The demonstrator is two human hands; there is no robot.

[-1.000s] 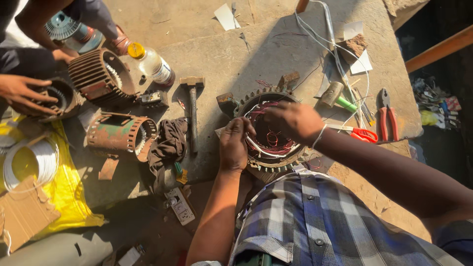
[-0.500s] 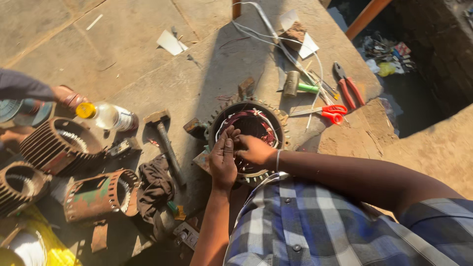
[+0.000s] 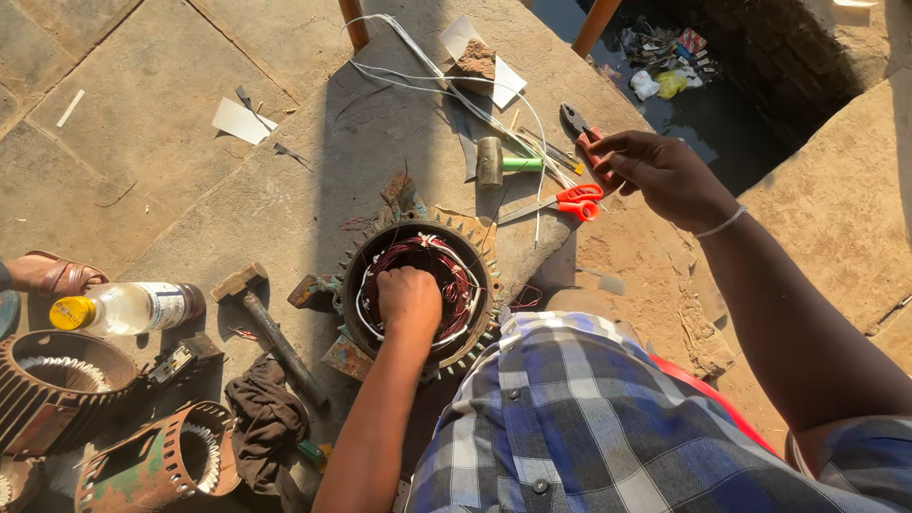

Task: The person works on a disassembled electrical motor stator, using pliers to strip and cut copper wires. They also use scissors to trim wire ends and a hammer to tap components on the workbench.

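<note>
Stone slab (image 3: 285, 190): left hand (image 3: 408, 296) fisted inside stator (image 3: 418, 285), hiding windings; right hand (image 3: 660, 176) closed on half-hidden pliers (image 3: 577, 122).

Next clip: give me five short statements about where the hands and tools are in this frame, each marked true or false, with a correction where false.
1. The left hand rests inside the stator, on its windings. True.
2. The right hand is at the pliers. True; whether it has closed on them cannot be told.
3. The scissors are in the right hand. False: they lie on the slab, just below that hand.
4. The hammer lies right of the stator. False: it lies to its left, near the bottle.
5. The mallet lies on the slab above the stator. True.
</note>
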